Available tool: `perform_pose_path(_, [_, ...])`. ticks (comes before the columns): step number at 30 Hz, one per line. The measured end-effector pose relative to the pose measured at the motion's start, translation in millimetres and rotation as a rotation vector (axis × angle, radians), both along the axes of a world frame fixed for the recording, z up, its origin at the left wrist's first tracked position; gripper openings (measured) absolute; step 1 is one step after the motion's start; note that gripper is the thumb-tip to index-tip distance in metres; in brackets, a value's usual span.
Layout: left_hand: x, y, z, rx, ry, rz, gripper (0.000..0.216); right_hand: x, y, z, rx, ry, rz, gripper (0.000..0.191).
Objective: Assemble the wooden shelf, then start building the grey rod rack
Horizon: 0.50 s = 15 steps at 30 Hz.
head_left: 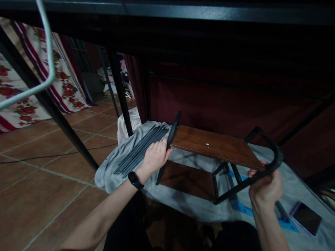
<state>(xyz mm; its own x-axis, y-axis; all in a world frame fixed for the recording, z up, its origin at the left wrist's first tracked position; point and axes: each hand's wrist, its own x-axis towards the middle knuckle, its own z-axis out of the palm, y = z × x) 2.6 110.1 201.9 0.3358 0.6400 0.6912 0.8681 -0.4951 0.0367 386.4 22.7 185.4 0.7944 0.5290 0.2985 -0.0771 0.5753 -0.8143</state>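
A small rack with brown wooden shelf boards and a dark metal frame stands tilted in front of me. Its upper wooden board [214,144] has a white spot near the middle, and a lower wooden board [187,181] shows beneath. My left hand [156,155], with a black band on the wrist, is closed on the dark frame at the board's left end. Around the rounded frame [277,158] at the right end, my right hand [268,186] is wrapped, its fingertips by the board's corner. Several dark metal rods [142,150] lie beside my left hand.
Grey cloth [167,200] covers the surface under the rack. At the right are blue strips [243,208] and a phone [306,218]. Black metal posts [119,90] stand at left, a dark beam [183,12] crosses overhead, and a pale bent bar [49,52] hangs at upper left.
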Motion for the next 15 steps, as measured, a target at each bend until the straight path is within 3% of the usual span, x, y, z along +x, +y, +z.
perform_pose_path(4, [-10.2, 3.4, 1.3, -0.011, -0.008, 0.001, 0.053, -11.5, 1.6, -1.4, 0.045, -0.027, 0.006, 0.017])
perform_pose_path(15, [-40.8, 9.3, 4.0, -0.073, -0.110, -0.005, 0.058, -46.8, 7.4, 6.6, 0.045, -0.025, 0.019, 0.018])
